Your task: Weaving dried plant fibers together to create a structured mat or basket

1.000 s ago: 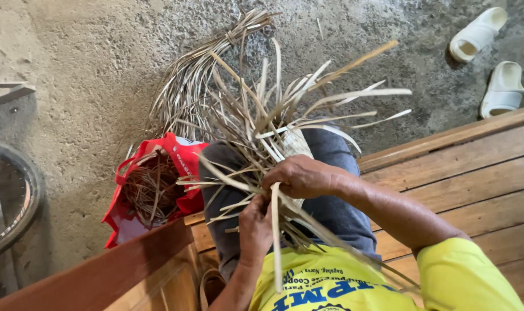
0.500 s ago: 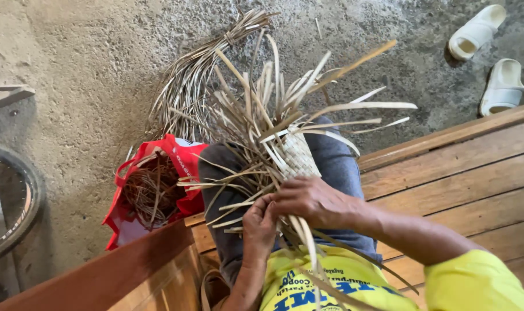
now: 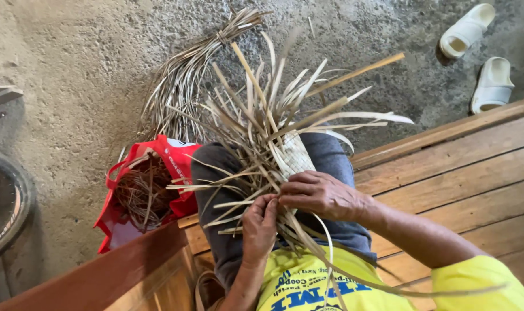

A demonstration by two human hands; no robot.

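A half-woven mat of dry palm strips (image 3: 293, 154) rests on my lap, with many loose strip ends (image 3: 273, 109) fanning out away from me. My left hand (image 3: 259, 222) pinches strips at the near edge of the weave. My right hand (image 3: 319, 193) lies over the weave right beside it, fingers curled on the strips. Both hands touch each other at the fingertips. Long loose strips trail back over my yellow shirt (image 3: 308, 282).
A red bag (image 3: 152, 190) full of dry strips sits on the concrete floor at my left. A tied bundle of strips (image 3: 187, 75) lies beyond it. Two white slippers (image 3: 481, 57) lie at top right. I sit on a wooden plank bench (image 3: 464, 173); a wheel (image 3: 8, 213) stands at far left.
The weave and its loose ends have turned and shifted slightly rightward on my lap. My right hand has slid down and closer to my left hand at the near edge.
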